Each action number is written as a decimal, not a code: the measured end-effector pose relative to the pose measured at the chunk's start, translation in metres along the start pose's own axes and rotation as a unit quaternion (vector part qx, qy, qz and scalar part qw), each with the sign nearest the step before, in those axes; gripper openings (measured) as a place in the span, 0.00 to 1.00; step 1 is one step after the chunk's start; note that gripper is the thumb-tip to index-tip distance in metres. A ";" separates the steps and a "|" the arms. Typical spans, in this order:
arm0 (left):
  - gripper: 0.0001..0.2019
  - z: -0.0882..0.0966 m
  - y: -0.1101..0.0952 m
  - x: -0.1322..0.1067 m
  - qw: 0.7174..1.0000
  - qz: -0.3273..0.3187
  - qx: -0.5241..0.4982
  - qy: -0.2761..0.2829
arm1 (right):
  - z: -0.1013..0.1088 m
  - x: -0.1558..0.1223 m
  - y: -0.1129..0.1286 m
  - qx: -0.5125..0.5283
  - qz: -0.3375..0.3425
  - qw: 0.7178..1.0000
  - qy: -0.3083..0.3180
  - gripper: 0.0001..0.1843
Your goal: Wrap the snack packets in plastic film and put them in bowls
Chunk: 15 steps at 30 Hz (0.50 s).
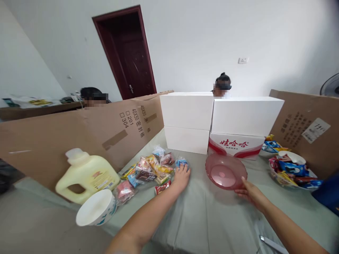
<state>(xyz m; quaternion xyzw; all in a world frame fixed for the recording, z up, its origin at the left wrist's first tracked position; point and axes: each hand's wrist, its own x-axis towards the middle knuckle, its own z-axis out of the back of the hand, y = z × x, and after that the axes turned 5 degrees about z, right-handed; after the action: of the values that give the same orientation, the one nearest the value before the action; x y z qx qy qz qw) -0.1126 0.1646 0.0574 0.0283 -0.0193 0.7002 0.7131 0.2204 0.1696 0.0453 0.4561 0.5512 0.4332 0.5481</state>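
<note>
My left hand (pixel 181 177) lies palm down at the right edge of a heap of wrapped snacks (pixel 150 170); its fingers reach onto a blue packet (pixel 181 162). My right hand (pixel 249 192) grips the near rim of an empty pink translucent bowl (pixel 225 171), which is tilted with its inside towards me, on the grey-green cloth. Both forearms stretch out from the bottom of the view.
A pale yellow detergent jug (pixel 86 174) and a white bowl on its side (pixel 95 208) lie at the left. White boxes (pixel 212 120) and cardboard walls (pixel 79 134) fence the table. Bowls full of snack packets (pixel 291 169) stand at the right. Two other people sit behind the partitions.
</note>
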 end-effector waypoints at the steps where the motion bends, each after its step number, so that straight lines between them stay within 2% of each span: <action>1: 0.21 0.001 0.004 0.000 1.000 0.011 0.003 -0.004 | -0.008 -0.001 0.000 0.019 -0.008 0.999 0.028 0.28; 3: 0.21 0.004 0.014 -0.002 1.000 0.027 0.005 -0.013 | -0.021 -0.005 0.002 0.030 -0.018 0.997 0.073 0.29; 7: 0.21 0.010 0.034 -0.012 1.000 0.018 -0.009 -0.020 | -0.035 -0.027 0.002 -0.068 -0.013 0.992 0.102 0.29; 12: 0.25 0.008 0.036 -0.035 0.999 -0.019 -0.035 -0.010 | -0.038 -0.060 -0.011 -0.135 0.020 0.981 0.135 0.30; 14: 0.30 0.013 0.037 -0.054 0.997 -0.040 -0.064 -0.035 | -0.035 -0.072 -0.021 -0.166 0.032 0.974 0.150 0.31; 15: 0.31 0.017 0.041 -0.065 0.993 -0.045 -0.082 -0.066 | -0.032 -0.078 -0.028 -0.180 0.039 0.970 0.158 0.30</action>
<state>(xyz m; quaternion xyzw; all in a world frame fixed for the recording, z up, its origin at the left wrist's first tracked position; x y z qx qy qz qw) -0.1544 0.0993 0.0701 0.0164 -0.1220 0.6600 0.7411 0.1865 0.0885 0.0348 0.2968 0.5251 0.6133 0.5099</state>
